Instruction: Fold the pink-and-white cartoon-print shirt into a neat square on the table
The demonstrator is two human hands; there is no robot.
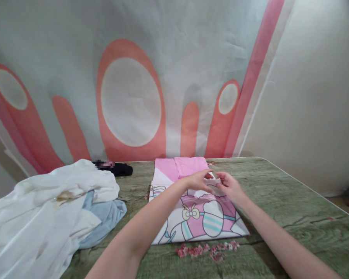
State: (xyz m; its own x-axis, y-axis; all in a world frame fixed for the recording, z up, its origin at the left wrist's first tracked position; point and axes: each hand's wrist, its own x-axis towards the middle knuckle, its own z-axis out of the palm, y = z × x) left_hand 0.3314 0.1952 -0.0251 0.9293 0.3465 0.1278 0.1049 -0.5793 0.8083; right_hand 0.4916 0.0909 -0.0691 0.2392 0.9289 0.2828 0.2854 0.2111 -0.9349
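Observation:
A pink and white garment (192, 228) with a cartoon print lies partly folded on the table in front of me. Its plain pink part (164, 166) is at the far side, and the print with a yellow bow faces up nearer to me. My right hand (231, 189) pinches a raised white edge of the garment at its right side. Just left of it, my left hand (200, 181) is over the cloth, thumb and fingers apart in a curve. Whether its fingertips touch the cloth is hard to see.
The table (282, 197) has a green wood-grain surface with printed pink blossoms (194, 251). At the left are a heap of white cloth (43, 205), a light blue cloth (104, 221) and a black item (122, 169). A patterned backdrop (174, 58) stands behind the table.

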